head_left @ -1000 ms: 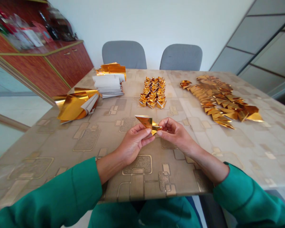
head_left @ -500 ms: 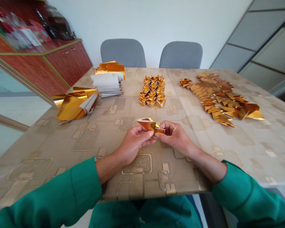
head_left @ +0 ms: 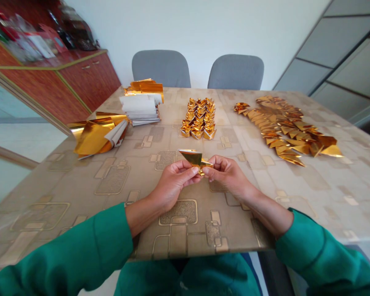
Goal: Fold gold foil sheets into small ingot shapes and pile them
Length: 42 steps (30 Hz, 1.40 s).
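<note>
Between my two hands, above the near part of the table, is a folded gold foil paper [head_left: 192,158] with a pale edge along its top. My left hand [head_left: 176,181] pinches its left and lower part between thumb and fingers. On the other side, my right hand [head_left: 226,172] grips the right end, its thumb pressed on the front. Beyond them stand rows of finished-looking gold paper ingots [head_left: 198,119], packed side by side. The underside of the held paper is partly hidden by my fingers.
At the left lie loose gold foil sheets [head_left: 94,137] and a stack of white-backed paper [head_left: 140,109]. A spread of flat folded gold pieces [head_left: 283,125] covers the right side of the patterned tablecloth [head_left: 178,211]. Two grey chairs [head_left: 160,68] stand behind.
The held foil paper has tilted, so its left flap stands a little higher and shows a darker face. Both hands keep their pinch at nearly the same spot.
</note>
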{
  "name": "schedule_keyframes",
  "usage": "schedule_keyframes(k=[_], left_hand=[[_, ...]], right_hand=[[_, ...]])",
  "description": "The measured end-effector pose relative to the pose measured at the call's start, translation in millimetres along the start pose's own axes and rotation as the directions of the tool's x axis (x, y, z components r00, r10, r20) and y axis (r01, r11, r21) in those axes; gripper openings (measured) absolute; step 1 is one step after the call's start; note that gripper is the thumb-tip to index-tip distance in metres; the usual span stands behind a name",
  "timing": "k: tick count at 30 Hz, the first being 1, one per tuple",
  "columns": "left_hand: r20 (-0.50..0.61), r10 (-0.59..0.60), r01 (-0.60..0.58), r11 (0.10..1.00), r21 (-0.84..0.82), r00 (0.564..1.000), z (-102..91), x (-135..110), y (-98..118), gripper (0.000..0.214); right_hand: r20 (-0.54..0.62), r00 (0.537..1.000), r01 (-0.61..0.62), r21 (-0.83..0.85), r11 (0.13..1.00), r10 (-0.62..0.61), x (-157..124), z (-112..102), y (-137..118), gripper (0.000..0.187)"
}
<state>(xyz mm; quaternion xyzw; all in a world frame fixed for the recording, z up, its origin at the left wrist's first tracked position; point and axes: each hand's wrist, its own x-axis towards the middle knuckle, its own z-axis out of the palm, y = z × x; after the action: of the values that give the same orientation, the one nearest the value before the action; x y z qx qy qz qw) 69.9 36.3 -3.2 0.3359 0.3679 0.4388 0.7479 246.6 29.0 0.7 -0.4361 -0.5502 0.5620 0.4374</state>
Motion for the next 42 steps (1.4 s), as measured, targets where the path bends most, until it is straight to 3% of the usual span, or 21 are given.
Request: schedule_keyframes(k=[6,11,18,24,30,37,42], left_hand=[[0.006,0.042,-0.041,0.998,-0.047,0.999,0.9,0,-1,0.024],[0.046,-0.026,0.03,0.995,-0.099,0.999,0.5,1,-3,0.023],[0.016,0.004,-0.003,1.0,-0.016,1.0,1.0,1,-6,0.03],[0.021,0.01,-0.01,1.0,0.004,1.0,-2.7,3,-5,0.027],[0.011,-0.016,0.016,1.0,0.005,1.0,-3.5,4,-2,0.028],[-0.009,0.026,-0.026,1.0,-0.015,1.0,-0.2,3,0,0.027],[-0.002,-0.059,0.059,0.997,-0.049,0.998,-2.9,5,3,0.029]], right_hand=[[-0.002,1.0,-0.027,-0.001,1.0,0.027,0,4,-1,0.037],[-0.003,1.0,-0.017,-0.072,0.997,0.016,-1,9,1,0.035],[-0.022,1.0,-0.019,-0.1,0.995,0.017,-3,11,0,0.031],[0.054,0.998,-0.013,-0.074,0.997,0.017,-2,6,-1,0.036],[-0.028,0.991,0.118,-0.218,0.969,-0.127,-1,4,3,0.043],[-0.022,0.999,0.04,-0.177,0.983,-0.045,-1,2,3,0.044],[-0.05,0.996,0.064,-0.169,0.984,-0.074,-2,3,2,0.043]])
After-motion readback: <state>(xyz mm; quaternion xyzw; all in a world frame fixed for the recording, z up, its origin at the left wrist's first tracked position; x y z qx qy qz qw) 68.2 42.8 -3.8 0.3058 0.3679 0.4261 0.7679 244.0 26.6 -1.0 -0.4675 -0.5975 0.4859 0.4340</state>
